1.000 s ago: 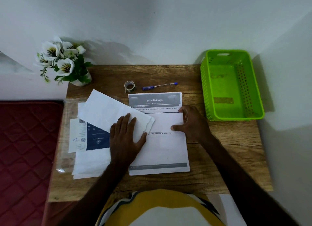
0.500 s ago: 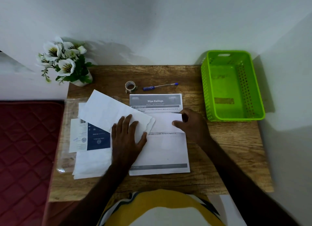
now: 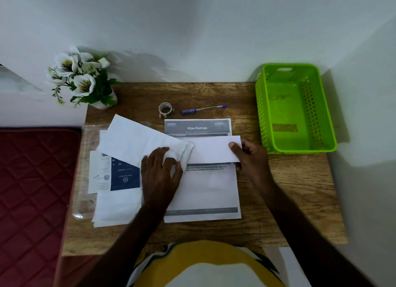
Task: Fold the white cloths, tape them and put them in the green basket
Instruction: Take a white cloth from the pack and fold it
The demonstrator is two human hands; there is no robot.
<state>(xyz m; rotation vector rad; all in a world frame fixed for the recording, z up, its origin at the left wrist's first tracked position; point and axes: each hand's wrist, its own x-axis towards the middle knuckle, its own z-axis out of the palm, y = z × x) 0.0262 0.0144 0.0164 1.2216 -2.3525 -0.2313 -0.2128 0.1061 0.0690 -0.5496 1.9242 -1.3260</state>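
A white cloth [image 3: 132, 139] lies slanted across the desk's left middle. Its ragged right end is bunched between the thumb and fingers of my left hand [image 3: 160, 175]. From there a folded white strip [image 3: 210, 150] runs to the right over a printed sheet. My right hand [image 3: 250, 158] pinches the strip's right end, thumb on top. I cannot tell whether the strip and the slanted cloth are one piece. A small tape roll [image 3: 165, 109] stands behind them. The green basket [image 3: 262, 115] sits empty at the back right.
A "Wipe Railings" sheet [image 3: 197, 128] lies under the strip. A stack of white cloths [image 3: 117, 207] and a blue-and-white card [image 3: 124, 175] lie on a clear wrapper at left. There is a blue pen [image 3: 203, 109] beside the tape, a flower vase [image 3: 81, 81] at back left, and a red mattress [image 3: 32, 190] beyond the desk's left edge.
My right hand has slid along to the strip's right end and now pinches it. My left fingers have curled, gathering the cloth's end under them.
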